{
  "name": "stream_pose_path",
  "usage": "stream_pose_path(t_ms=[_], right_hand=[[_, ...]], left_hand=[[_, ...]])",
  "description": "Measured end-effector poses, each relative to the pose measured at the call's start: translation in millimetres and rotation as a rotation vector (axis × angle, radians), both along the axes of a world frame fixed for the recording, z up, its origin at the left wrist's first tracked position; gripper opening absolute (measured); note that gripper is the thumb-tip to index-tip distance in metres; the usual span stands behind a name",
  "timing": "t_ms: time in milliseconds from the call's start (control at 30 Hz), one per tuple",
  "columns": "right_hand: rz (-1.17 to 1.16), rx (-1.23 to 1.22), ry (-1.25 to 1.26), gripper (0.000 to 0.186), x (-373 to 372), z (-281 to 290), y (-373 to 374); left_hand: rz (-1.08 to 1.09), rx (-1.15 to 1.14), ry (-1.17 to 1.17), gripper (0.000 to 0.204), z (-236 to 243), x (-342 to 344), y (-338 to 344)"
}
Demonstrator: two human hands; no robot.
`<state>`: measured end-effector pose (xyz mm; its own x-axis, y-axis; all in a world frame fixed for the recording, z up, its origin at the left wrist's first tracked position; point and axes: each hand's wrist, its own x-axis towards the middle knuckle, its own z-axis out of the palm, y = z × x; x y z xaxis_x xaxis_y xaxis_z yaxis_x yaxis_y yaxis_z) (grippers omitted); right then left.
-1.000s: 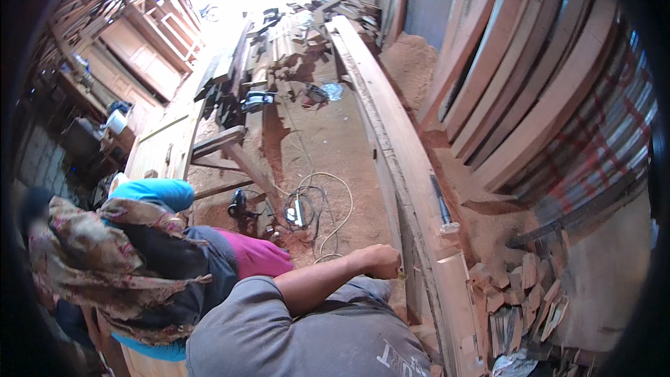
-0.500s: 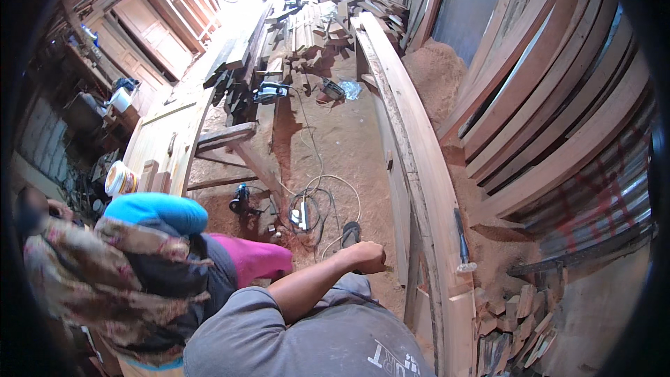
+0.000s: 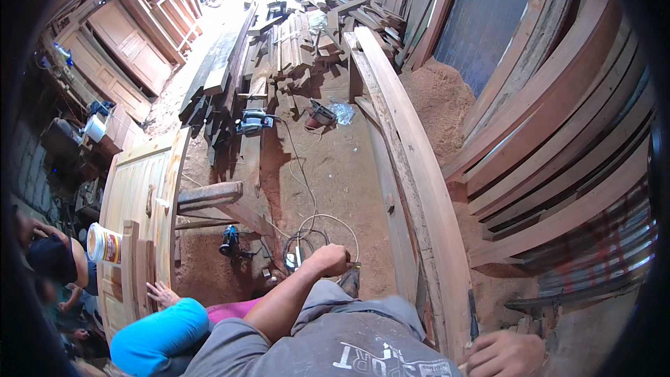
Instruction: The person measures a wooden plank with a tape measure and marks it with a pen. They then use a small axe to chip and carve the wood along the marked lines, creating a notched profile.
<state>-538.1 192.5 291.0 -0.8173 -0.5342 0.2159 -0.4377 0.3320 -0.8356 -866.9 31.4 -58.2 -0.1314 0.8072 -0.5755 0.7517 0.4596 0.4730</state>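
Observation:
My left hand (image 3: pixel 331 259) is closed in a fist in front of my body, above the floor, with nothing showing in it. Low on the right, my right hand (image 3: pixel 504 355) is at the near end of a long wooden beam (image 3: pixel 434 188). Its fingers are curled, and a small pale tip shows beside them; what they hold I cannot make out. Just beyond these fingers lies a hammer (image 3: pixel 473 313), its dark handle showing and its head hidden.
On the left, a co-worker's hand (image 3: pixel 164 295) rests by wooden blocks (image 3: pixel 130 269) on a door panel (image 3: pixel 150 167), near a white bucket (image 3: pixel 105 243). Power tools (image 3: pixel 255 122) and cables (image 3: pixel 307 174) lie ahead. Curved planks (image 3: pixel 530 132) lean at the right above sawdust (image 3: pixel 436 98).
My right hand has come into view beside the hammer. My left fist sits further left in the picture. The view has shifted, and the co-worker's hand now shows on the door panel.

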Motion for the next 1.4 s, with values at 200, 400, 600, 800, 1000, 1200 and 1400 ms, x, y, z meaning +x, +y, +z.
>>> stream_pose_path(t_ms=[200, 400, 600, 800, 1000, 1200, 1400], right_hand=[[0.076, 0.048, -0.187, 0.028, -76, 16, 57], [0.241, -0.071, -0.009, 0.022, -184, -29, 113], [0.112, -0.253, -0.060, 0.022, -263, -80, 214], [-0.558, -0.360, -0.561, 0.022, -341, -205, 307], [-0.931, -0.520, -0.678, 0.020, -420, -272, 351], [-1.238, -0.570, -0.689, 0.017, -455, -287, 380], [-1.614, -0.658, -0.593, 0.011, -456, -333, 386]], left_hand=[[0.255, 0.021, -0.077, 0.039, -4, -66, 4], [0.475, -0.080, -0.157, 0.041, -29, -109, -2], [0.049, -0.142, -0.297, 0.046, -195, -165, 44], [-0.043, -0.315, -0.546, 0.051, -232, -237, 164], [-0.549, -0.430, -0.347, 0.044, -282, -309, 266], [-0.502, -0.570, -0.169, 0.039, -222, -382, 352], [-0.587, -0.585, -0.193, 0.034, -159, -460, 455]])
